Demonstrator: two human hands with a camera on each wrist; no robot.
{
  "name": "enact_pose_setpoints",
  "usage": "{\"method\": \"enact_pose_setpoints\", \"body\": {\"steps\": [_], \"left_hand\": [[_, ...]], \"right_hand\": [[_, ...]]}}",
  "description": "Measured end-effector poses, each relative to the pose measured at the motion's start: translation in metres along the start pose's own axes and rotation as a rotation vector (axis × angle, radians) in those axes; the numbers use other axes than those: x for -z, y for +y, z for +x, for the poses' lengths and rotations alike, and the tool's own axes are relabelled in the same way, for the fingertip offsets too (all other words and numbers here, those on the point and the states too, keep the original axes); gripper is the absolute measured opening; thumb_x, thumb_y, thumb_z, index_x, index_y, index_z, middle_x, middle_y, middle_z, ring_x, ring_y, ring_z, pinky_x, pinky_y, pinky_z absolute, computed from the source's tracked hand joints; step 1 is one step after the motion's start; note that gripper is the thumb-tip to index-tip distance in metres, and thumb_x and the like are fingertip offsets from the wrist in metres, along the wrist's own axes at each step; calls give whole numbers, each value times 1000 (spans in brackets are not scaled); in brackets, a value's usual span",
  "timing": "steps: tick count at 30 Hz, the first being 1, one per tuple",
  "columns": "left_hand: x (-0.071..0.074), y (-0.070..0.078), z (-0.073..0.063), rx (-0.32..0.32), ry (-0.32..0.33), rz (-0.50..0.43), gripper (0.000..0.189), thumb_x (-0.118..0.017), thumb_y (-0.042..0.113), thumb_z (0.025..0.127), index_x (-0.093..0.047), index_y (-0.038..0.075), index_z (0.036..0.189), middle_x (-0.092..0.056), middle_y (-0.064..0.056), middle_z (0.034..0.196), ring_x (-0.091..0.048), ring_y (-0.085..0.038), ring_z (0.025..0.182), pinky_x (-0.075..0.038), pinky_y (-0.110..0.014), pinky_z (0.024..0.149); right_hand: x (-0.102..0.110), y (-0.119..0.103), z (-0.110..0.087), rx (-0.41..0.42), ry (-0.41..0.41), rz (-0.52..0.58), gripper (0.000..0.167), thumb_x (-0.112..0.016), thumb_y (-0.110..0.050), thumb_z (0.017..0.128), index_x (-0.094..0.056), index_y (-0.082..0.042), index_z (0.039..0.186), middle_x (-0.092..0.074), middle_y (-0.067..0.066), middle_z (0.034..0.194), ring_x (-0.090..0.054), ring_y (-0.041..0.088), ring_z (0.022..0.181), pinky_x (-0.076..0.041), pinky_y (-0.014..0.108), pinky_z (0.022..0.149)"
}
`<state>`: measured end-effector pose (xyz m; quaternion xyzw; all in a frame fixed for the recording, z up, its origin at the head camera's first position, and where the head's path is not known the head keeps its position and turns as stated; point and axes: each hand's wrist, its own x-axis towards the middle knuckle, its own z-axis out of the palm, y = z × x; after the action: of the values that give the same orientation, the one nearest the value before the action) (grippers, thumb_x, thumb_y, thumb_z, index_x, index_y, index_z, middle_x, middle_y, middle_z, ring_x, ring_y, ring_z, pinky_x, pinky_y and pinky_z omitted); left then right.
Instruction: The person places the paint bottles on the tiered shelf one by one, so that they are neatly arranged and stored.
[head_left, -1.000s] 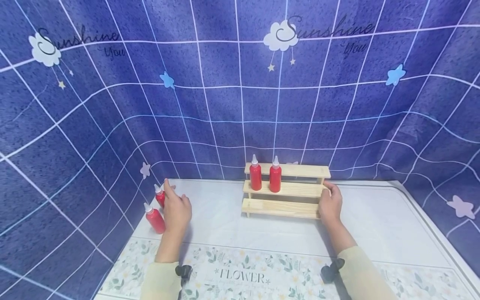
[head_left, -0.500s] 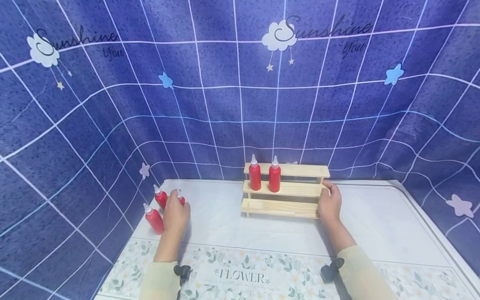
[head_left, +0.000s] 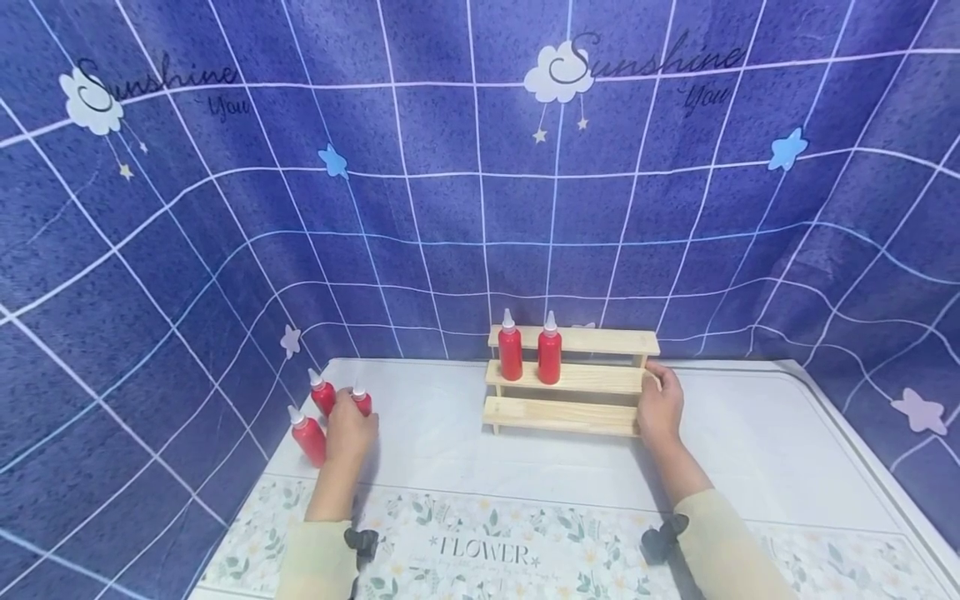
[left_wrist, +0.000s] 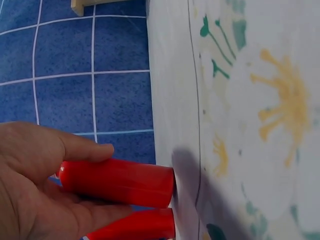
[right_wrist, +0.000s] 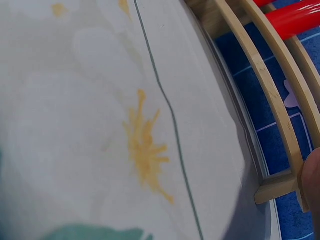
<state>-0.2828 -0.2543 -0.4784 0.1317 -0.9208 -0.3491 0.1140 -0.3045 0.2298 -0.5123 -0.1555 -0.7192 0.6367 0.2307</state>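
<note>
My left hand [head_left: 351, 429] has its thumb and fingers around a red squeeze bottle [head_left: 362, 400] with a pale pointed nozzle, at the table's left side. In the left wrist view that bottle [left_wrist: 120, 182] stands with its base at the white tabletop, and a second red bottle [left_wrist: 142, 225] is close by the fingers. Two more red bottles, one behind [head_left: 322, 393] and one nearer [head_left: 308, 437], stand left of the hand. My right hand [head_left: 662, 406] holds the right end of a three-tier wooden display rack [head_left: 585, 417]. Its middle tier carries two red bottles, left [head_left: 511, 354] and right [head_left: 550, 357].
A white tabletop [head_left: 435, 417] lies between the left-hand bottles and the rack. A floral strip lettered FLOWER [head_left: 483, 550] runs along the front. Behind and at both sides hangs a blue gridded curtain [head_left: 442, 208].
My left hand has come down from raised, spread fingers to a grip around the red bottle, which now shows past the fingers. The right hand and the rack have stayed put.
</note>
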Motion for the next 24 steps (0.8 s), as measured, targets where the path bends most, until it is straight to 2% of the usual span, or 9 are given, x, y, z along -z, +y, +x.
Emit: {"method": "enact_pose_setpoints", "body": {"steps": [6,11,19,24], "left_hand": [[-1,-6,-2,14,-62,5,66,-61,3,98,-29,-14,153,-49,-41,148,-45,-56,144,-37,-63,124],[-1,-6,0,24,-59,2,72,-61,3,98,-22,-14,156,-45,-43,151,-43,-57,145,-36,-63,124],[1,-6,-2,19,-56,25,67,-62,3,98,-26,-17,151,-49,-46,144,-48,-59,139,-39,-64,122],[2,-5,-2,38,-70,38,65,-61,5,101,-26,-16,151,-50,-43,145,-48,-58,141,-39,-63,122]], "right_hand": [[0,1,0,18,1,-22,34,-46,-10,109,-58,4,137,-54,26,154,-38,40,156,-25,52,134],[0,3,1,20,0,-48,35,-45,-14,110,-56,3,139,-53,25,155,-38,40,157,-25,53,134],[-1,7,4,24,-2,-60,42,-45,-27,114,-54,3,142,-54,25,153,-40,42,155,-27,53,133],[-2,6,4,18,10,-63,47,-41,-33,115,-55,4,140,-55,26,150,-43,42,152,-31,54,131]]}}
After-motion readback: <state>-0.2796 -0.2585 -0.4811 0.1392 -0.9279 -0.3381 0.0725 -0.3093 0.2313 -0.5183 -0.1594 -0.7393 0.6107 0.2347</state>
